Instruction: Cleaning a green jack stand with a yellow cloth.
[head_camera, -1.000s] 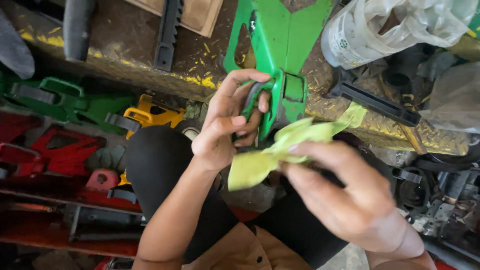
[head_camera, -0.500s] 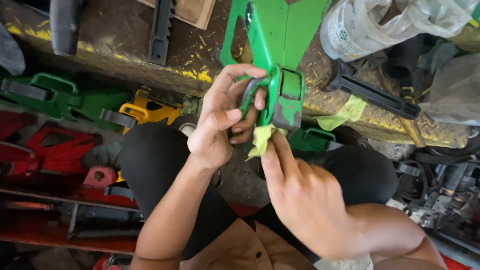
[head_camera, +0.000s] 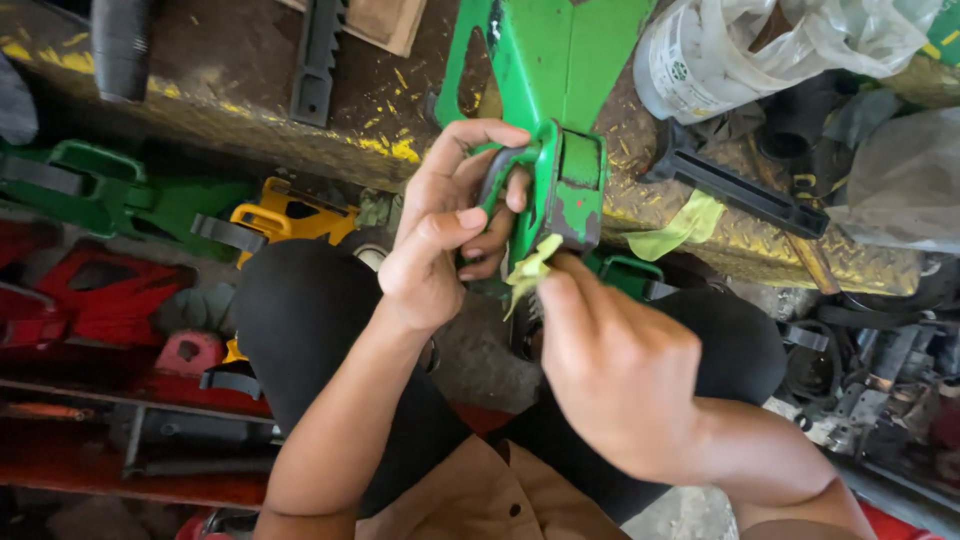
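On the far left, green (head_camera: 95, 190), yellow (head_camera: 285, 218) and red (head_camera: 100, 290) metal housings lie heaped below the edge of the scuffed checker-plate worktop (head_camera: 250, 90). A black toothed bar (head_camera: 315, 60) rests on it. Right of these, the left hand (head_camera: 440, 250) has its grip curled tightly round the loop handle at the near end of a green painted metal bracket (head_camera: 550, 70), which leans off the worktop towards the person's lap. Just right, the right hand (head_camera: 615, 370) pinches a scrap of yellow-green cloth (head_camera: 530, 268) between closed fingertips and presses it against the chipped lower corner of the bracket; the fingertips themselves are mostly hidden, so the exact pinch is probably thumb against forefinger. The step in hand looks like wiping that part. Going on calls for a steady left hold while the cloth works the recess. Farther right lie another cloth strip (head_camera: 685, 225) and a bagged white container (head_camera: 720, 50).
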